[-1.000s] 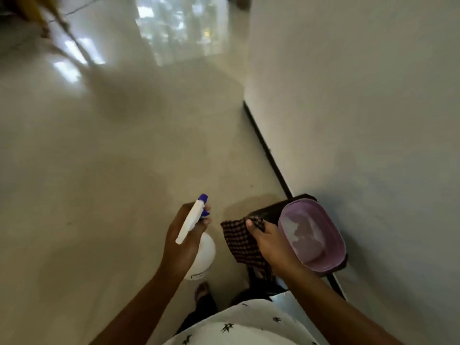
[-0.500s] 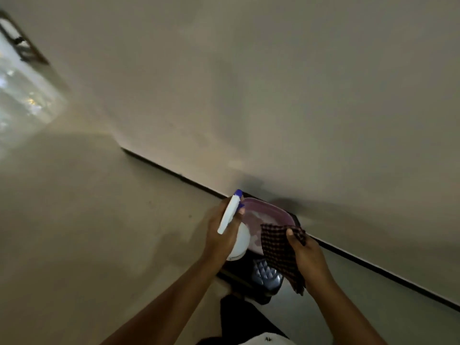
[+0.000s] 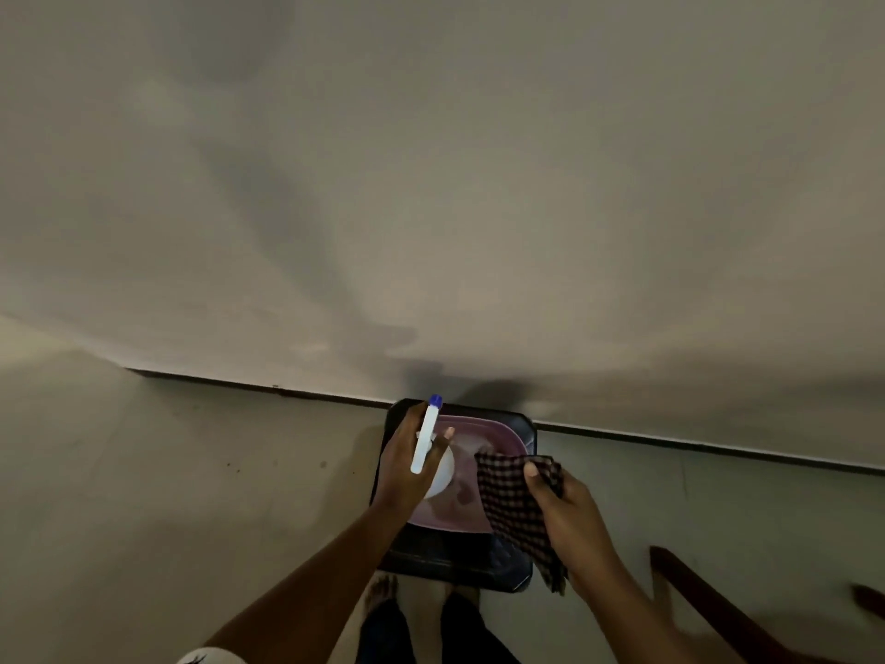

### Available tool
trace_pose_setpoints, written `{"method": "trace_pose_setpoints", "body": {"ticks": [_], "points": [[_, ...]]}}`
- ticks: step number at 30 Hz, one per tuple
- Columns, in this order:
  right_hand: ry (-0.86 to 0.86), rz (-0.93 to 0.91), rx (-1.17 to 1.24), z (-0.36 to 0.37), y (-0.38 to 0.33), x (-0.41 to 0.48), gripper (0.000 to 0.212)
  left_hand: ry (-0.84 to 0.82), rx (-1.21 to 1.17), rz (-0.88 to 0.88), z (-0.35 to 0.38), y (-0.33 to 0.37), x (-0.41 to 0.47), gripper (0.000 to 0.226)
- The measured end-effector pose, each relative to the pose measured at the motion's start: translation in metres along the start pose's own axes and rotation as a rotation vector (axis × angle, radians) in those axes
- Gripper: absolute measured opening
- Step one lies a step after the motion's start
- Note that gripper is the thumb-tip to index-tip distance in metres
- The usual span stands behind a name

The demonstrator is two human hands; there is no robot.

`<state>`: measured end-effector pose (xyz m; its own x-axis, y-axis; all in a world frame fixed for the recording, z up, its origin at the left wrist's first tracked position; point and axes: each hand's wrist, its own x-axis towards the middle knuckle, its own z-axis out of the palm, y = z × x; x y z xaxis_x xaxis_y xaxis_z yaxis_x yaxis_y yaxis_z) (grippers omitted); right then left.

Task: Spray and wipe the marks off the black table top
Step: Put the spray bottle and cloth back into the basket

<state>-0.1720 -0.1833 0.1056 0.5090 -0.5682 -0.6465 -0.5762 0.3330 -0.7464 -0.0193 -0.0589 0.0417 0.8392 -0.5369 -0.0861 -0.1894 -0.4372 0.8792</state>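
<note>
I'm squaring up to the small black table (image 3: 457, 565) now. A second ago I was turning along the wall with the floor stretching ahead, and now the wall is filling the top of my view and the table is sitting right below me, pushed against the skirting, my bare feet just at its near edge. That means the walk-in is done and I'm in position to start cleaning.

My left hand (image 3: 407, 464) is gripping the white spray bottle (image 3: 433, 460), fingers wrapped around its neck with the blue nozzle pointing away from me toward the wall. It's hovering over the left part of the surface. Whether a finger is on the trigger, I can't tell from here.

My right hand (image 3: 567, 515) is pinching the dark checked cloth (image 3: 510, 500), thumb on top and fingers underneath, the rest of it hanging loose over the right side of the table.

Here's the catch: a pink basin (image 3: 479, 472) is sitting on the black top and covering most of it. Only the near strip and the corners are showing. I can't make out any marks in this dim light.

So nothing is sprayed yet, I'd judge. Both hands are full, so that basin is probably needing to be shifted before I can reach the whole top.
</note>
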Motion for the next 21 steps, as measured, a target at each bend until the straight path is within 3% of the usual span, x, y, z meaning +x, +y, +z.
{"method": "trace_pose_setpoints", "body": {"ticks": [7,12,14,16,18,20,21], "points": [[0.046,0.036,0.045,0.002,0.009,0.023,0.028,-0.138,0.122,-0.103,0.009,-0.040,0.010,0.058],[-0.057,0.095,-0.028,0.024,0.002,0.065,0.029,-0.203,0.205,-0.094,0.013,-0.065,0.016,0.071],[-0.037,-0.035,-0.257,0.036,0.004,0.086,0.030,-0.182,0.242,-0.050,0.012,-0.072,0.017,0.061],[-0.003,-0.231,-0.645,0.050,0.010,0.099,0.034,-0.135,0.262,0.017,0.011,-0.074,0.017,0.068],[-0.103,-0.341,-1.041,0.069,0.034,0.109,0.045,-0.134,0.275,0.036,0.012,-0.082,0.016,0.076],[-0.290,-0.262,-1.281,0.083,0.074,0.117,0.066,-0.177,0.305,0.055,0.015,-0.089,0.013,0.072],[-0.383,-0.160,-1.272,0.088,0.090,0.119,0.073,-0.199,0.329,0.070,0.015,-0.094,0.011,0.070]]}}
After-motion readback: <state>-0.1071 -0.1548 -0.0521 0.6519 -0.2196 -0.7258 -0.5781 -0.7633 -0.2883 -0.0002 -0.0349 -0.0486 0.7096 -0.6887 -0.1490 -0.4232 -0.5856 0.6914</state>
